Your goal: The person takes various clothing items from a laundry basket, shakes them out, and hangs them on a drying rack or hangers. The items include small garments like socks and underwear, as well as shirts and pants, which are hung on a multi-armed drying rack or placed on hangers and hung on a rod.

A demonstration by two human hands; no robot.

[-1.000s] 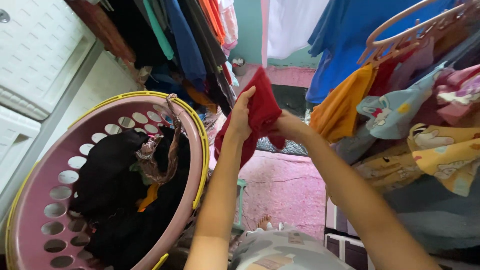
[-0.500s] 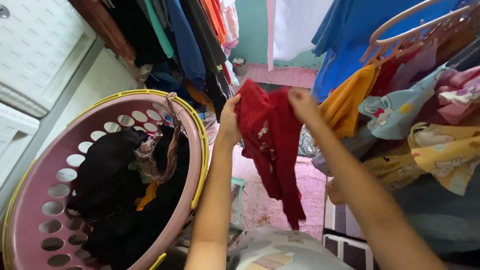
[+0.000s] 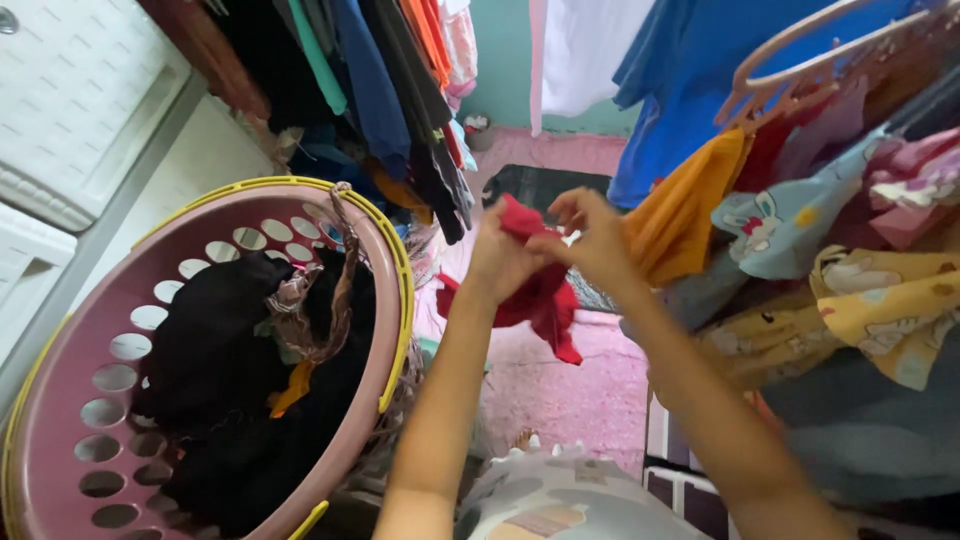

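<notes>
A: Hands?

B: Both up in front of the person, close together. Left hand (image 3: 497, 262) and right hand (image 3: 590, 235) are each closed on the same red garment (image 3: 535, 295), bunched between them. Fingers pinched into the cloth at the top, the rest hangs below in a crumpled fold.

A: Where's the garment, relative to stuff?

B: In the air, over the pink floor (image 3: 560, 385), just right of the laundry basket (image 3: 385, 270). Not touching the basket.

A: Basket?

B: Pink, round holes in the wall, yellow rim, tilted toward the person. Mostly black clothes (image 3: 215, 370) inside, a brownish patterned piece (image 3: 310, 320) on top, a bit of orange showing.

A: Around?

B: Dark hanging clothes (image 3: 380, 90) up left, a blue shirt (image 3: 690, 80) and a white cloth (image 3: 590, 50) up ahead. An orange garment (image 3: 680, 215) just beside the right hand; can't tell if touching. Cartoon-print pieces (image 3: 880, 300) at right, pink hangers (image 3: 810, 65) above them.
</notes>
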